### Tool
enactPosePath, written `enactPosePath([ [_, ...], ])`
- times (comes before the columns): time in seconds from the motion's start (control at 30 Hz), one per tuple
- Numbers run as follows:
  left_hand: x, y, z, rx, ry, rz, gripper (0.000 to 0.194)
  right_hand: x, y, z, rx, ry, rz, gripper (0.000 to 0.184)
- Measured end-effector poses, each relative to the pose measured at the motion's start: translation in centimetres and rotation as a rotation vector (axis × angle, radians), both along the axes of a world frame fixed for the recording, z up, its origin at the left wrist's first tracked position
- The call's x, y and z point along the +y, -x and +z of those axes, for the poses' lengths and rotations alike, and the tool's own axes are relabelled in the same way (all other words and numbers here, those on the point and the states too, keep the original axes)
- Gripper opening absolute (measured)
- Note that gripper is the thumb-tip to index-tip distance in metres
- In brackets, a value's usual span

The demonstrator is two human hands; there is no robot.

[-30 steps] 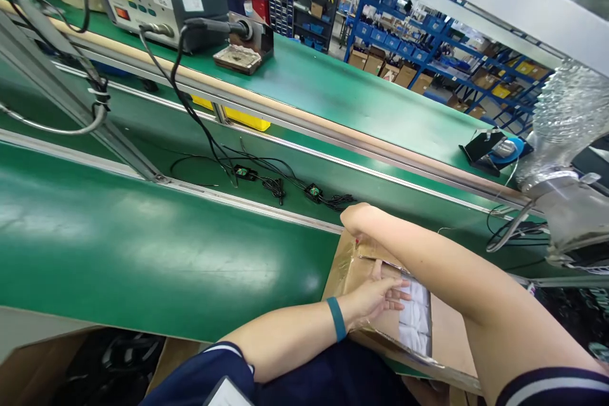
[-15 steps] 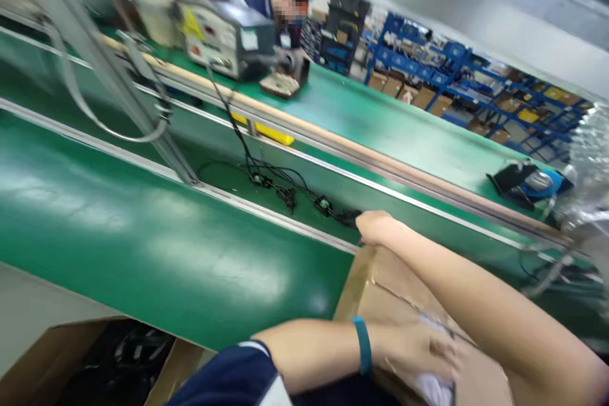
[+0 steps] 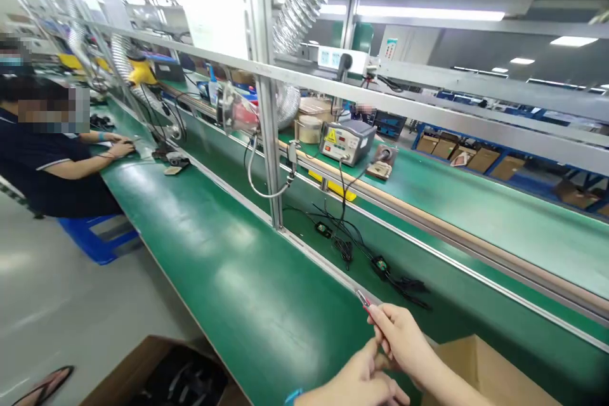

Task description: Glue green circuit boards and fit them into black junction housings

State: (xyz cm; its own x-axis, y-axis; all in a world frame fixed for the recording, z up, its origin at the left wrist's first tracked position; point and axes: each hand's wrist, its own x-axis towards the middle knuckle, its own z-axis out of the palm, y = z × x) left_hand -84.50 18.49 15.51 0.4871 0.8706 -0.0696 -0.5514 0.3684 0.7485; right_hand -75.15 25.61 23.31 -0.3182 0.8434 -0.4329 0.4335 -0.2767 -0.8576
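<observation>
My right hand [image 3: 402, 337] is raised over the near green bench [image 3: 223, 266], fingers pinched on a small slim tool with a red and silver tip [image 3: 363, 299]. Below it my left hand [image 3: 359, 380], with a blue wristband, is curled with its fingertips touching the right hand's fingers; I cannot make out anything inside it. A cardboard box [image 3: 485, 371] stands just right of both hands at the bottom edge. Small black parts with cables [image 3: 375, 266] lie on the conveyor belt beyond my hands.
A soldering station [image 3: 345, 141] sits on the far bench. An upright metal post [image 3: 266, 89] rises from the belt's edge. A seated co-worker [image 3: 47, 152] works at the far left. An open carton of black parts [image 3: 176, 380] stands on the floor at lower left.
The view has swung up and left along the line. Both hands have come off the cardboard box and met above the bench, the right one now showing a small tool.
</observation>
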Motion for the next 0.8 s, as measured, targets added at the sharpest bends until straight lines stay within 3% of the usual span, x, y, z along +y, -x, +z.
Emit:
enactPosePath([
  [0.13, 2.1, 6.1, -1.1, -0.002, -0.011, 0.080, 0.092, 0.7, 7.7, 1.2, 0.095, -0.126, -0.055, 0.057],
  [0.27, 4.1, 12.6, 1.4, 0.058, 0.056, 0.160, 0.076, 1.2, 14.0, 1.9, 0.303, -0.203, -0.163, 0.051],
  [0.37, 4.7, 16.1, 3.3, 0.165, 0.074, 0.220, 0.054, 1.3, 17.2, 0.9, 0.380, -0.212, -0.257, 0.048],
  [0.43, 5.3, 17.6, 2.7, 0.241, 0.065, 0.241, 0.046, 1.5, 18.6, -0.8, 0.323, -0.139, -0.232, 0.048],
  [0.53, 6.9, 19.4, -1.6, 0.255, 0.092, 0.265, 0.043, 3.0, 20.5, -4.1, 0.150, -0.045, -0.077, 0.049],
  [0.63, 8.9, 23.1, -8.4, 0.370, 0.079, 0.425, 0.050, 7.3, 23.5, -6.6, -0.021, -0.136, -0.024, 0.043],
  [0.73, 9.3, 29.5, -15.9, 0.889, 0.023, 0.802, 0.054, 14.8, 27.9, -8.3, -0.121, -0.202, -0.079, 0.039],
  [0.8, 8.5, 33.8, -19.9, 1.290, 0.005, 0.905, 0.054, 21.1, 30.9, -9.5, -0.159, -0.262, -0.156, 0.036],
])
